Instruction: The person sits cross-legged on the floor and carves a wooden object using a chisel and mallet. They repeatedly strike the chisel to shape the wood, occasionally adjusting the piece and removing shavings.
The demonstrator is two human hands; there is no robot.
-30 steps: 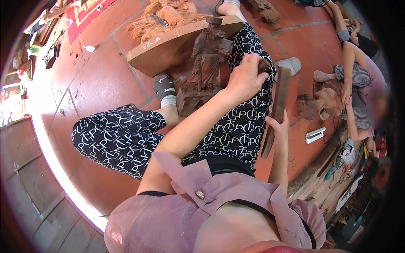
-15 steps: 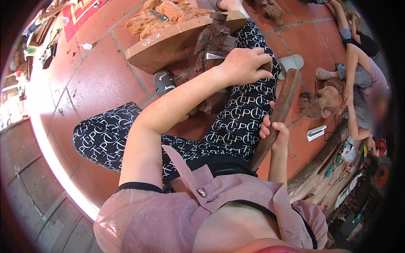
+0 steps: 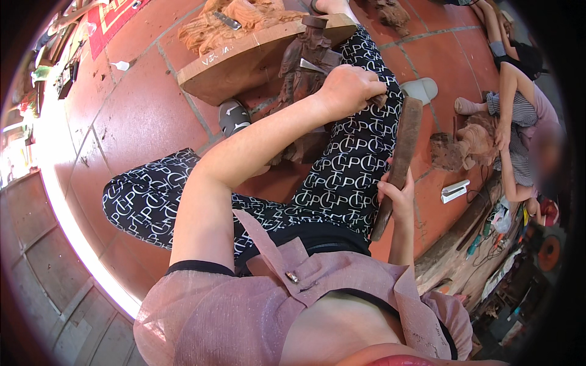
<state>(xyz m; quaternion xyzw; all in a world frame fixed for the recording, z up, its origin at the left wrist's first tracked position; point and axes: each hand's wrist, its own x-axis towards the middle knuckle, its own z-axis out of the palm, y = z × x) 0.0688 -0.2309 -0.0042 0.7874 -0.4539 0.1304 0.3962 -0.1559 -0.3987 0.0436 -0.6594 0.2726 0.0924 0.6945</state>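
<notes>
A dark wooden figure carving (image 3: 302,58) with a flat-topped hat stands between my legs. My left hand (image 3: 351,91) is closed round a chisel (image 3: 312,66); its bright metal blade points toward the figure's front, and its wooden butt shows past my fingers on the right. I cannot tell whether the edge touches the wood. My right hand (image 3: 398,196) grips a long, squared wooden mallet bar (image 3: 403,149) near its lower part. The bar stands nearly upright beside my thigh, its top end just right of the chisel's butt and apart from it.
A thick wooden slab (image 3: 244,67) with an orange-brown carving (image 3: 226,24) lies behind the figure. Grey slippers (image 3: 421,91) rest on the tiled floor. At right, another person handles a wooden carving (image 3: 473,143) near a white box (image 3: 455,191) and a log with tools and cables.
The mallet bar has turned more upright, its top shifting left. The chisel blade has tilted and sits slightly higher against the figure. My left hand has moved a little.
</notes>
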